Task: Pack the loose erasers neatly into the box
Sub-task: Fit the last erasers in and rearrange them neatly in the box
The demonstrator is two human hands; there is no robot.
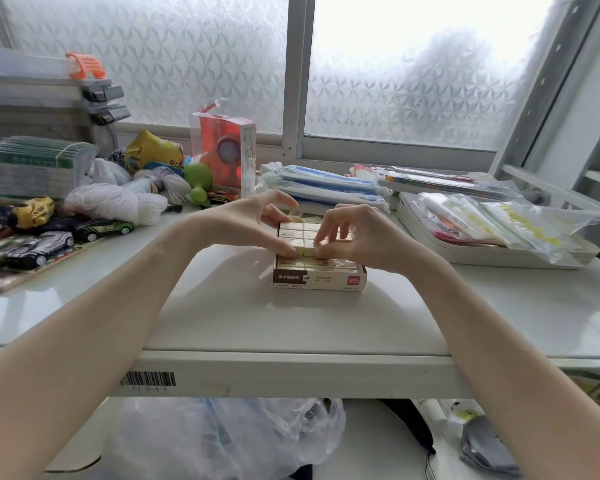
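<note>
I have just one view, from a camera worn on my head, looking forward and down across the white table (291,327) in front of me. The lens is wide, so straight lines bend toward the edges and both my forearms stretch in from the bottom corners to meet near the middle, where my left hand (243,226) and right hand (357,233) sit over the box (319,277). The table's near edge crosses the lower part of the picture, close to me, with the floor showing beneath it. Farther off, the view reaches the frosted window (395,81) straight ahead. There is no second view to share anything with.
</note>
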